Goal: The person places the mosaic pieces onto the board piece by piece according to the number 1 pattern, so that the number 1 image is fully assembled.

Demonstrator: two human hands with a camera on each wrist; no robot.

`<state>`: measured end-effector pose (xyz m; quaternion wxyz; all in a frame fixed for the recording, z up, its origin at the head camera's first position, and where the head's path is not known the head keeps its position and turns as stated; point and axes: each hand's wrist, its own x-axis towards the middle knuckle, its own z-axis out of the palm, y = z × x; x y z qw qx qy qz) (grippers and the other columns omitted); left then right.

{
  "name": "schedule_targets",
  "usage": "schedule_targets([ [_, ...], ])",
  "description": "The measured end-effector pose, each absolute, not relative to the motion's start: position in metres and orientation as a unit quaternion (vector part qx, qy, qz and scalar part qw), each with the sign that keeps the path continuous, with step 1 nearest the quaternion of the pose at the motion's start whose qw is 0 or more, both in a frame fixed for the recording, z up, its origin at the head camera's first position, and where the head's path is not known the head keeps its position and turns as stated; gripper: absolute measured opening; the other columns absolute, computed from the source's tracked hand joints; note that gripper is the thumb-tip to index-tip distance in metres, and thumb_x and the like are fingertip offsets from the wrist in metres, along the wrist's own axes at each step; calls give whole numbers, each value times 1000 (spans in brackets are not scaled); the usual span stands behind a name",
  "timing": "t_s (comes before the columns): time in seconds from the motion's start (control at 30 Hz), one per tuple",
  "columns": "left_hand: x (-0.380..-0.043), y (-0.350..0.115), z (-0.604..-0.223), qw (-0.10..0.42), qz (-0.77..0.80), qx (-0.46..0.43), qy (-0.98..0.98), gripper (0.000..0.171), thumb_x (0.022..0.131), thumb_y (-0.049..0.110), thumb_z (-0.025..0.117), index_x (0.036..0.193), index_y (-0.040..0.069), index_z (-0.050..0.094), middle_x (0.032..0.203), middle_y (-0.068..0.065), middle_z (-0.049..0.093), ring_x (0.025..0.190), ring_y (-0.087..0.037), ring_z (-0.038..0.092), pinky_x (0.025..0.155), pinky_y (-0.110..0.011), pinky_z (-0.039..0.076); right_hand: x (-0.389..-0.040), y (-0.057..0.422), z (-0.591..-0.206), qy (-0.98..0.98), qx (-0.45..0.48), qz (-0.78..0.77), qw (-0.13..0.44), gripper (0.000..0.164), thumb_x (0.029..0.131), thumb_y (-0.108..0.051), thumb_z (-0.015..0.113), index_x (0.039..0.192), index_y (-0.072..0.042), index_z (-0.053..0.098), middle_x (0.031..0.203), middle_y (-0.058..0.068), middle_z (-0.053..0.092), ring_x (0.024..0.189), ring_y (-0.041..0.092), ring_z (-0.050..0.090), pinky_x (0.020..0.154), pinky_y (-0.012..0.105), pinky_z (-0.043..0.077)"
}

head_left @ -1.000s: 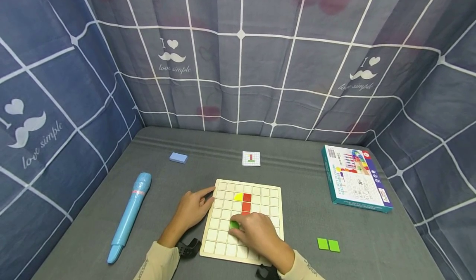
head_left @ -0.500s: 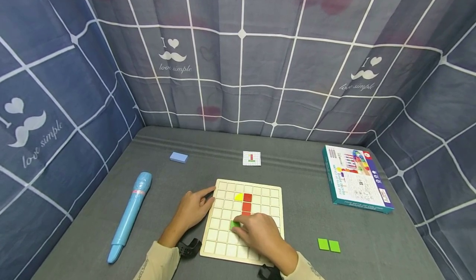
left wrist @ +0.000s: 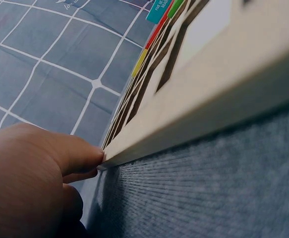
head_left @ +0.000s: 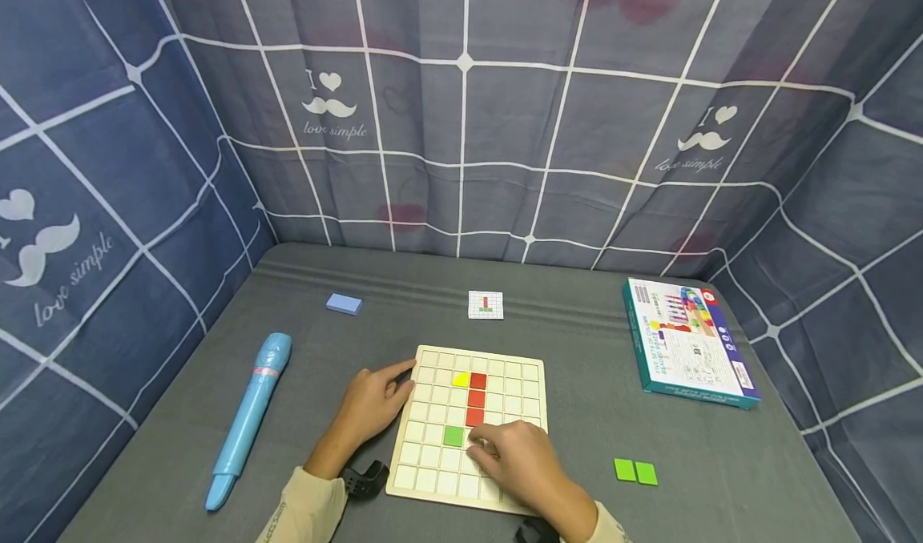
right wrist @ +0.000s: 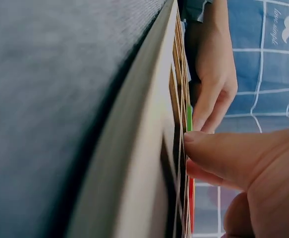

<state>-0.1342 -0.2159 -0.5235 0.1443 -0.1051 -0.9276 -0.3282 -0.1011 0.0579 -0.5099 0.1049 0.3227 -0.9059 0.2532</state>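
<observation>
A pale wooden grid board [head_left: 409,453] lies flat on the grey cloth. Along its left edge my left hand [head_left: 371,405] rests, the fingertips touching the rim near the far corner; the left wrist view shows this contact too. On the board sit a yellow tile [head_left: 461,380], a column of red tiles [head_left: 476,399] and one green tile [head_left: 453,436] below and to their left. Just right of the green tile, my right hand [head_left: 521,461] hovers low over or touches the grid, thumb and index finger apart. Nothing shows between those fingers.
Two green tiles [head_left: 635,472] lie right of the board. Behind it is a small pattern card [head_left: 486,305], with a blue block [head_left: 344,304] farther left. A long light-blue tube-like object [head_left: 248,423] lies at left, a flat box [head_left: 691,343] at right. Patterned curtains surround the table.
My right hand has let go of the green tile and moved slightly right, leaving that tile lying in a cell. The left hand stays at the board's edge.
</observation>
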Motion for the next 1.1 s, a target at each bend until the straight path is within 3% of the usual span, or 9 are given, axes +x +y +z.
schedule_targets([
  [0.13, -134, -215, -524, 149, -330, -109, -926, 35, 94, 14, 74, 129, 9, 73, 43, 26, 20, 40, 5, 13, 44, -22, 21, -97, 75, -511, -903, 313, 270, 114, 5, 84, -25, 83, 88, -24, 79, 59, -23, 54, 54, -9, 34, 51, 21, 38],
  [0.3, -134, -215, -525, 157, -317, -109, -929, 35, 94, 15, 75, 128, 10, 73, 44, 27, 20, 40, 3, 15, 53, -25, 25, -92, 102, -510, -915, 278, 274, 101, 6, 86, -26, 84, 90, -26, 79, 55, -27, 40, 49, -8, 29, 48, 20, 32],
  [0.53, -134, -217, -526, 156, -328, -118, -924, 34, 95, 16, 74, 128, 9, 73, 44, 27, 19, 41, 5, 12, 46, -22, 21, -82, 144, -507, -931, 241, 267, 59, 10, 88, -28, 82, 97, -28, 80, 53, -25, 31, 46, -6, 24, 45, 19, 26],
  [0.73, -134, -220, -524, 151, -326, -116, -926, 35, 95, 17, 73, 130, 11, 72, 44, 27, 19, 42, 2, 13, 51, -26, 25, -77, 176, -506, -943, 219, 243, 62, 18, 83, -26, 86, 99, -28, 80, 53, -25, 29, 46, -7, 24, 45, 19, 26],
  [0.83, -135, -220, -525, 144, -322, -114, -929, 35, 96, 19, 73, 131, 12, 72, 44, 27, 19, 42, 2, 13, 57, -27, 30, -75, 192, -502, -951, 200, 231, 38, 20, 83, -27, 86, 102, -26, 80, 54, -24, 30, 47, -7, 26, 46, 19, 26],
  [1.1, -135, -219, -525, 131, -327, -103, -930, 37, 97, 19, 73, 132, 12, 71, 44, 25, 20, 42, 0, 13, 58, -27, 32, -70, 228, -494, -963, 167, 209, -34, 29, 86, -33, 83, 112, -22, 78, 57, -20, 35, 49, -3, 31, 48, 21, 27],
])
